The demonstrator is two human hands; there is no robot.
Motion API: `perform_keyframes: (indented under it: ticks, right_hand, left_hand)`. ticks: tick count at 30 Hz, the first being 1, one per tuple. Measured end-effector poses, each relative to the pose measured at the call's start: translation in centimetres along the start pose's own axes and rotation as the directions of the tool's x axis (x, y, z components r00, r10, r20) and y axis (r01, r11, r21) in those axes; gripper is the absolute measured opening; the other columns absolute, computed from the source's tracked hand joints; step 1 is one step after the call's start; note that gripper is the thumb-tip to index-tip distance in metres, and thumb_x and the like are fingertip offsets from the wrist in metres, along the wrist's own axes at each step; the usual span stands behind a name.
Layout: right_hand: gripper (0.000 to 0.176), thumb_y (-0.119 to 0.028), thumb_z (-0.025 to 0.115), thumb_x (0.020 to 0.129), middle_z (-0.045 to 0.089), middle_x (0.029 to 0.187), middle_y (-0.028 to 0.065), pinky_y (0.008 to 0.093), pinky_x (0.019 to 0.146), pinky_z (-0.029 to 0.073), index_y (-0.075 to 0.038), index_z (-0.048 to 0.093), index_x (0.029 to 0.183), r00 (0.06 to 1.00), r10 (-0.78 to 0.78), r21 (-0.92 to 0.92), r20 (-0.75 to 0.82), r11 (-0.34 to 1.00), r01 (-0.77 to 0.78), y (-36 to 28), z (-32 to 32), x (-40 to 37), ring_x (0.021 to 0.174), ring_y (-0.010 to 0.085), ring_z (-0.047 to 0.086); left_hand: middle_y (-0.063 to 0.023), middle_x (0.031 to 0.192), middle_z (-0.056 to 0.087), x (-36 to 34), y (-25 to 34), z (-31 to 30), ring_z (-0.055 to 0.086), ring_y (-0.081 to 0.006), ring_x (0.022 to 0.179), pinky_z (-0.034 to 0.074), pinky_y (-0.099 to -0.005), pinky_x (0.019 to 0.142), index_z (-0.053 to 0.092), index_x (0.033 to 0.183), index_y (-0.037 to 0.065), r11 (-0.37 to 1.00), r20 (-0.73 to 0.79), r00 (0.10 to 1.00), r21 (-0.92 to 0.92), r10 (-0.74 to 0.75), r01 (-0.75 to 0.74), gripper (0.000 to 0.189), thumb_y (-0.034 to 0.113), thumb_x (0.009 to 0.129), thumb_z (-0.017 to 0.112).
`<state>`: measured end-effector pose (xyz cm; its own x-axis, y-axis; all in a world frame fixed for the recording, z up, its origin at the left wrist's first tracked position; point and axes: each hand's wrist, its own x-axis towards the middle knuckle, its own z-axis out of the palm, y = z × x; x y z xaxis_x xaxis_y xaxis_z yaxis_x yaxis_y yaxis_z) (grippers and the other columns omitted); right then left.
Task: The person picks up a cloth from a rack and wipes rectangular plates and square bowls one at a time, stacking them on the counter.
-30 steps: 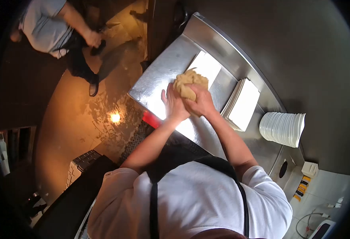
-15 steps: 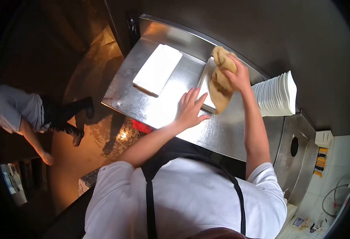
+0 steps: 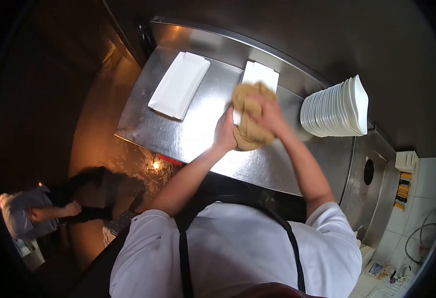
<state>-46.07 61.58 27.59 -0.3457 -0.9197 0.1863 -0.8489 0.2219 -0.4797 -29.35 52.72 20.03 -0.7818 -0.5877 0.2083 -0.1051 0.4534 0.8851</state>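
Observation:
A white rectangular plate [image 3: 261,73] lies on the steel counter [image 3: 213,82], its near part covered by a tan cloth [image 3: 250,126]. My right hand [image 3: 269,116] is closed on the cloth and presses it over the plate; the fingers are blurred. At the plate's near left edge, my left hand [image 3: 225,131] grips the side, with some fingers hidden by the cloth. Farther left rest other white rectangular plates [image 3: 180,82], apparently stacked. On my right, a row of white dishes [image 3: 329,109] is stacked on its side.
A raised steel lip [image 3: 218,37] runs along the counter's back. Right of the counter is a steel surface with a round dark hole [image 3: 368,171]. Another person [image 3: 34,213] is at the far left, on the wet-looking floor [image 3: 91,144].
My right hand has swept the cloth left and toward me over the plate. My left hand has gone from spread fingers to holding the plate's edge. The other person has moved nearer.

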Motion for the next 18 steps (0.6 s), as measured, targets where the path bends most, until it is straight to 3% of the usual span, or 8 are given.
perform_keyframes:
  ticks: [3,6,9,11,13,14,16,18]
  right_hand:
    - [0.052,-0.030,0.071,0.082,0.061,0.133,0.0168,0.0441,0.101,0.048,-0.010,0.062,0.129,0.989,0.112,-0.058,-0.092,0.991,-0.118,2.7,-0.2,6.3,0.116,0.0386,0.060]
    - [0.052,-0.032,0.068,0.083,0.059,0.135,0.0176,0.0444,0.100,0.048,-0.011,0.061,0.130,0.976,0.157,-0.045,-0.148,0.985,-0.165,1.1,1.0,7.3,0.117,0.0389,0.060]
    - [0.055,-0.032,0.070,0.083,0.059,0.136,0.0179,0.0450,0.100,0.048,-0.012,0.060,0.133,0.988,0.133,0.108,-0.080,0.986,-0.124,-2.5,2.1,1.5,0.118,0.0391,0.060]
    - [0.055,-0.025,0.073,0.081,0.062,0.132,0.0168,0.0445,0.100,0.049,-0.015,0.060,0.133,0.990,0.131,0.164,0.049,0.977,-0.137,-5.4,1.1,-3.3,0.118,0.0392,0.060]
    - [0.050,-0.017,0.072,0.079,0.066,0.124,0.0162,0.0441,0.099,0.050,-0.012,0.063,0.128,0.990,0.136,0.192,0.034,0.971,-0.140,-7.2,-0.7,-7.7,0.113,0.0378,0.063]
    - [0.046,-0.014,0.071,0.079,0.069,0.119,0.0163,0.0441,0.097,0.051,-0.008,0.065,0.125,0.991,0.122,0.198,-0.056,0.974,-0.109,-6.9,-1.3,-9.1,0.109,0.0363,0.065]
    - [0.039,-0.013,0.071,0.082,0.071,0.113,0.0159,0.0407,0.094,0.053,-0.004,0.067,0.120,0.886,0.450,0.418,-0.114,0.830,-0.368,-3.6,-3.0,-10.7,0.104,0.0308,0.068]
    - [0.047,-0.017,0.072,0.085,0.069,0.114,0.0177,0.0371,0.094,0.053,0.001,0.060,0.128,0.717,0.672,0.826,-0.182,0.500,-0.259,0.0,-4.2,-9.7,0.103,0.0287,0.069]
  left_hand:
    - [-0.0306,0.131,0.054,0.0,1.3,-0.2,0.056,-0.0391,0.121,0.046,-0.0423,0.102,0.026,0.151,-0.003,0.983,0.041,0.982,0.014,-0.182,0.182,0.094,0.015,0.074,0.077]
    - [-0.0278,0.131,0.054,-0.1,1.1,-0.2,0.053,-0.0440,0.121,0.043,-0.0468,0.104,0.030,0.148,-0.004,0.991,-0.016,0.994,0.079,-0.107,0.108,0.096,0.022,0.071,0.081]
    - [-0.0242,0.137,0.053,-0.6,0.4,-0.9,0.054,-0.0351,0.126,0.044,-0.0396,0.105,0.029,0.152,0.002,0.959,0.016,0.983,0.220,0.181,-0.180,0.098,0.018,0.072,0.082]
    - [-0.0222,0.140,0.052,-0.4,1.2,-0.5,0.052,-0.0342,0.129,0.042,-0.0396,0.108,0.031,0.151,0.002,0.831,0.010,0.974,-0.518,-0.228,0.200,0.097,0.020,0.072,0.082]
    - [-0.0198,0.143,0.050,0.4,2.8,-2.9,0.047,-0.0318,0.136,0.038,-0.0380,0.113,0.034,0.151,0.001,0.983,0.196,0.963,0.067,-0.183,0.173,0.090,0.023,0.076,0.080]
    - [-0.0205,0.140,0.052,0.6,2.6,-3.7,0.049,-0.0321,0.133,0.040,-0.0386,0.110,0.035,0.150,0.000,0.996,0.201,0.976,-0.020,-0.078,0.084,0.085,0.024,0.080,0.077]
    - [-0.0220,0.134,0.056,1.2,1.7,-4.6,0.054,-0.0326,0.127,0.044,-0.0400,0.105,0.038,0.148,-0.001,0.976,0.187,0.974,-0.195,0.130,-0.093,0.076,0.026,0.086,0.073]
    - [-0.0188,0.120,0.063,3.4,-2.6,-3.2,0.062,-0.0313,0.107,0.049,-0.0412,0.092,0.052,0.137,-0.001,0.992,0.036,0.991,0.001,0.127,-0.127,0.062,0.028,0.086,0.073]
